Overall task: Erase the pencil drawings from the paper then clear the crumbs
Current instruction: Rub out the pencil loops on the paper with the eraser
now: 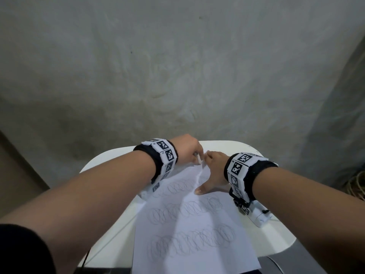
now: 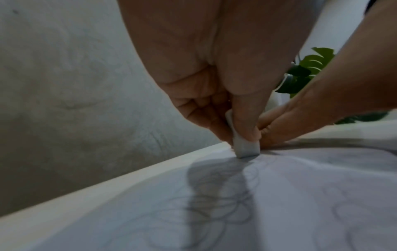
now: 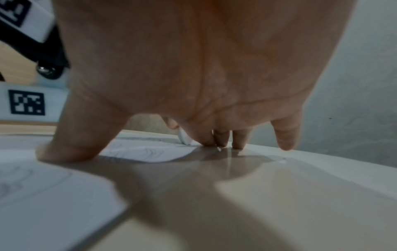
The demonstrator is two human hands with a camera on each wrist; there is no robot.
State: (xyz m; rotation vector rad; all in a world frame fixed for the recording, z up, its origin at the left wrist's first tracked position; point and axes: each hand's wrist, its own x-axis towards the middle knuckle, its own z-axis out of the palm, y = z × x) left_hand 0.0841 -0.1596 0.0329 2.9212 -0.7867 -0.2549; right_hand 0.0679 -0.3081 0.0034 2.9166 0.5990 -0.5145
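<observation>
A white sheet of paper with rows of looping pencil drawings lies on a small white table. At the sheet's far end, my left hand pinches a small white eraser between thumb and fingers, with its lower edge touching the paper. My right hand lies spread beside it with straight fingers. Its thumb presses the sheet and its fingertips rest at the paper's far edge next to the eraser.
The table is narrow, with rounded edges close to the paper on both sides. A grey wall stands right behind it. A coil of rope lies off to the right. A green plant shows beyond the hands.
</observation>
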